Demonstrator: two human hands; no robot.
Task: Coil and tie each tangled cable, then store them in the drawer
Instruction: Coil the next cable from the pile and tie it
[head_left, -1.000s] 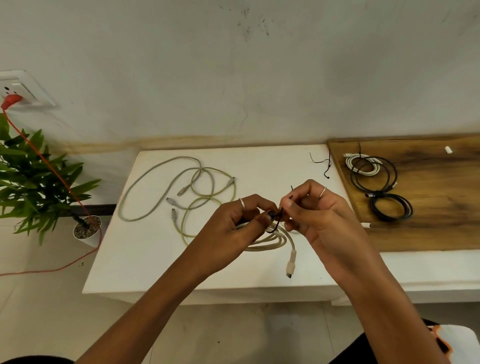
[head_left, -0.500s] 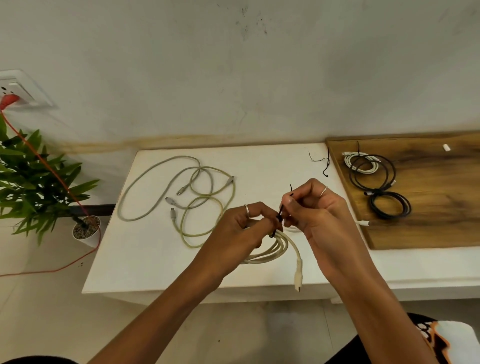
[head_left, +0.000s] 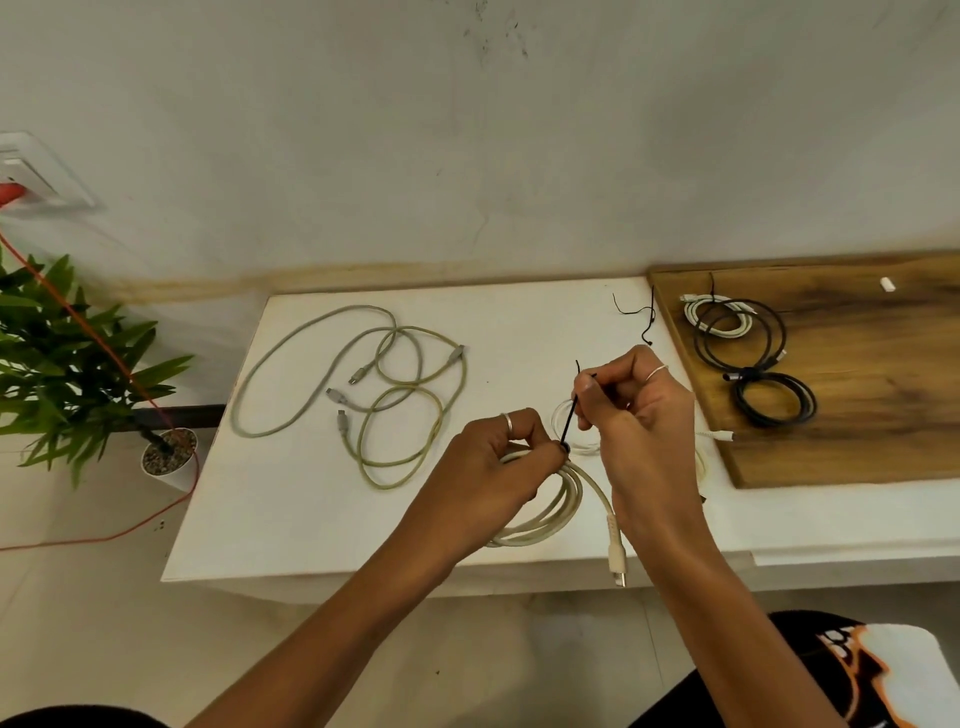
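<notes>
We are partway through the job, by the look of the white table: three coiled cables, one white and two black, already lie bundled on the wooden board at the right, while a loose tangle of grey-green cables waits untouched well to the left. Between them we hold the cream cable just above the table's near edge, wound into a small coil of several turns. Our left hand is curled around the top of that coil, pinching it where a thin black tie circles the strands; our right hand sits just beside it, fingers closed on the tie's free end and drawing it up and away, taut. We judge the tie to be cinching down and not yet finished. The cable looks slightly yellowed and fairly stiff, its loops holding a neat oval, with one long pale plug hanging free past the table edge. A spare black tie lies near the board's corner, and another pale cable peeks out behind the right hand. No drawer is in sight, so storing remains, as does the tangle.
</notes>
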